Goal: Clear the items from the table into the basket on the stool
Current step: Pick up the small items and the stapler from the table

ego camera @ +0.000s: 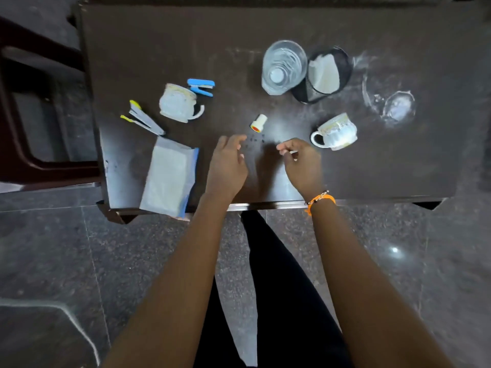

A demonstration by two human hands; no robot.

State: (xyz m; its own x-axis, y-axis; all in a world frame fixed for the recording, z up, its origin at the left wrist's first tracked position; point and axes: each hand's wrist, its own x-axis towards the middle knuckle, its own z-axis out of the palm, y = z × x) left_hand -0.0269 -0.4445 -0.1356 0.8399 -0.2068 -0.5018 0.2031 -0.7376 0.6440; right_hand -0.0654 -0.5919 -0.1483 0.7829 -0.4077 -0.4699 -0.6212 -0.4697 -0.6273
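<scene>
Head view, only view. Dark worktop seen from above, items spread over it. Left hand hovers near the front edge, fingers loosely spread, holding nothing. Right hand just beside it, fingers pinched on something small and pale at the tips; too blurred to name it. Between the hands, tiny dark specks on the worktop, maybe pins or staples, cannot tell.

Items not yet cleared: white cap-like piece with red end just beyond the hands; teacup right of centre; second teacup on its side toward the left edge, blue stapler touching or just behind it; grey tool with yellow tips near the left edge; flat packet overhanging the front edge; clear tumbler and black mesh holder with paper inside, side by side toward the back; a glass lid or dish toward the right edge, hard to read through glare.

Step, by my judgement: early, gathering the small loose bits near the front edge. Next move calls for a fine pinch on the specks, or a scoop, then a carry off the worktop.

Basket and stool not clearly in view; dark furniture past the left edge is cut off, so drop spot unknown.
</scene>
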